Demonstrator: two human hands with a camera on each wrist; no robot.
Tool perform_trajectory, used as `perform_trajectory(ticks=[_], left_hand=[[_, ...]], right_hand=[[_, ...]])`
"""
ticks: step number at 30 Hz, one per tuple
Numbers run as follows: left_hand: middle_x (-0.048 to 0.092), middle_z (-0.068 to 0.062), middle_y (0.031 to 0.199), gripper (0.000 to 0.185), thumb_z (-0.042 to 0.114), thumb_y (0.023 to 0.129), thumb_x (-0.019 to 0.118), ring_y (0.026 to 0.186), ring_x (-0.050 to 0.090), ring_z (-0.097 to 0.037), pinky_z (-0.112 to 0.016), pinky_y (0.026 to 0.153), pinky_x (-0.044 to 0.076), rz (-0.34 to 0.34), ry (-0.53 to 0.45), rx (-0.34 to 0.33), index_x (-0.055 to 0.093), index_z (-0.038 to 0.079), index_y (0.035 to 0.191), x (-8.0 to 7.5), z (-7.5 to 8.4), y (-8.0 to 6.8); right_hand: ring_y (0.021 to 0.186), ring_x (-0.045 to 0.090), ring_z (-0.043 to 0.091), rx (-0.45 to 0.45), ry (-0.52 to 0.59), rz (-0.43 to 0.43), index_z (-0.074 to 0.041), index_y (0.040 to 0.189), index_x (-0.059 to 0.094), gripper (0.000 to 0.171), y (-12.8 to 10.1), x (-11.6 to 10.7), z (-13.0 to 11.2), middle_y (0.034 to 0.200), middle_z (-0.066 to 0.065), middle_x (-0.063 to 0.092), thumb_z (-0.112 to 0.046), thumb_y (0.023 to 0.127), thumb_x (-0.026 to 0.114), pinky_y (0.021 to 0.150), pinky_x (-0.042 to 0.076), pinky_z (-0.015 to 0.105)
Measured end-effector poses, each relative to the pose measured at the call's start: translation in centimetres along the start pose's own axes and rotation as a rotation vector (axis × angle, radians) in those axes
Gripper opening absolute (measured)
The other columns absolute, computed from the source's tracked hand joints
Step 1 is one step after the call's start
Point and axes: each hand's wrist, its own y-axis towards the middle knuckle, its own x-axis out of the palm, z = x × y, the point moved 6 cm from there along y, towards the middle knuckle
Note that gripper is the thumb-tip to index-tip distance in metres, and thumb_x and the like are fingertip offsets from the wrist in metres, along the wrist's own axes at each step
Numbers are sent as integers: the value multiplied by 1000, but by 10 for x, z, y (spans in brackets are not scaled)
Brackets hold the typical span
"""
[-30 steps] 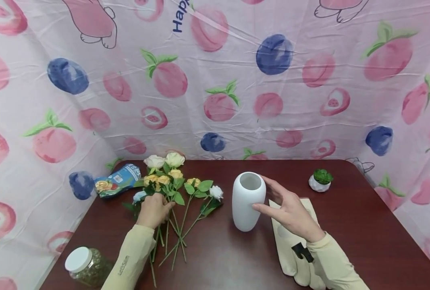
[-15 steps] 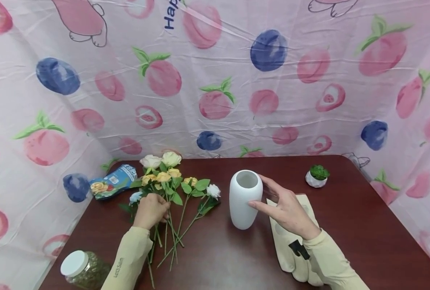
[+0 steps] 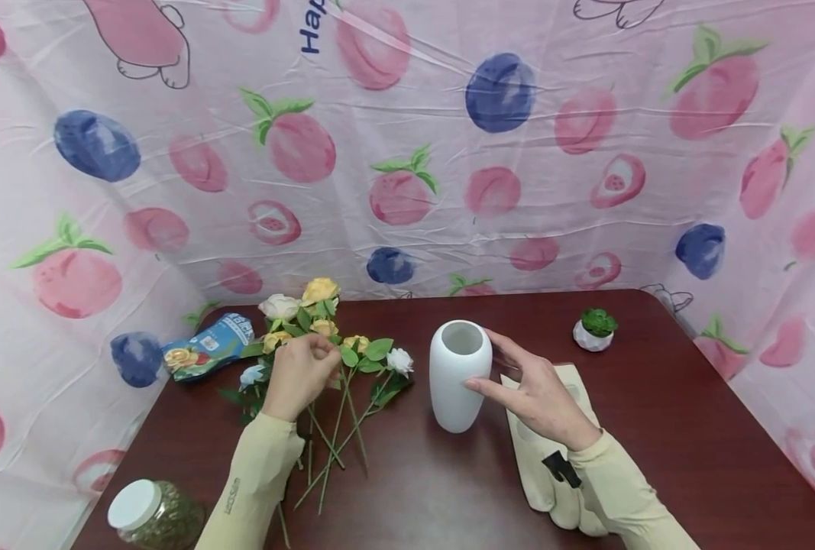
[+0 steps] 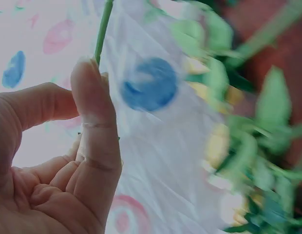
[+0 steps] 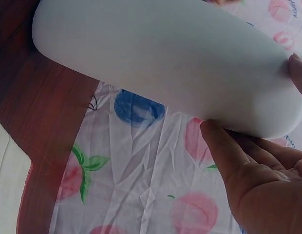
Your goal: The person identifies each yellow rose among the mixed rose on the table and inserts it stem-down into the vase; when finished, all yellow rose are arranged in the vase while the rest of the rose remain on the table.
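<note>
A: What has the left hand got?
B: Its grip is pinched on one green stem, thumb against fingers, lifting a yellow rose clear of the bunch lying toward the bench's far left corner.
A: And the right hand?
B: Fingers spread and nearly straight against the side of the white vase, apparently to steady it. The vase stands upright mid-bench, mouth up.
A: Any writing?
B: Blue letters on the backdrop start "Hap", cut off at the top. The left sleeve carries small print, and the blue packet by the left edge has a label; both too small to read.
</note>
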Motion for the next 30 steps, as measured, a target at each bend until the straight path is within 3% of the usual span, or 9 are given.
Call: perform_trajectory(ticks=[7,17,24,30], left_hand=[[76,-11,80,14,17,95,68,59,72,-20,-31,54,58,19,-144,132,72,3,97,4,59,9],[75,-12,76,13,14,98,69,56,72,-23,-32,53,60,137,-338,355,70,2,93,0,137,15],[74,-13,74,11,10,96,68,57,71,-30,-37,53,60,234,-410,493,71,0,95,-18,174,19],[74,-17,76,12,10,97,69,59,71,-30,-35,53,60,284,-482,530,70,-2,95,-24,189,23]], right_hand=[[125,65,22,-1,-4,1,-14,150,50,70,0,0,-1,138,9,65,-21,89,83,101,54,31],[122,66,23,-6,-19,-7,-12,152,48,71,-1,1,-2,145,9,59,-22,90,82,100,55,33],[123,66,22,-8,-10,-6,-12,152,48,71,-2,1,-2,145,8,59,-21,90,82,100,55,31],[124,65,22,1,-18,-8,-14,152,48,72,-2,0,-2,145,7,59,-24,90,82,101,55,33]])
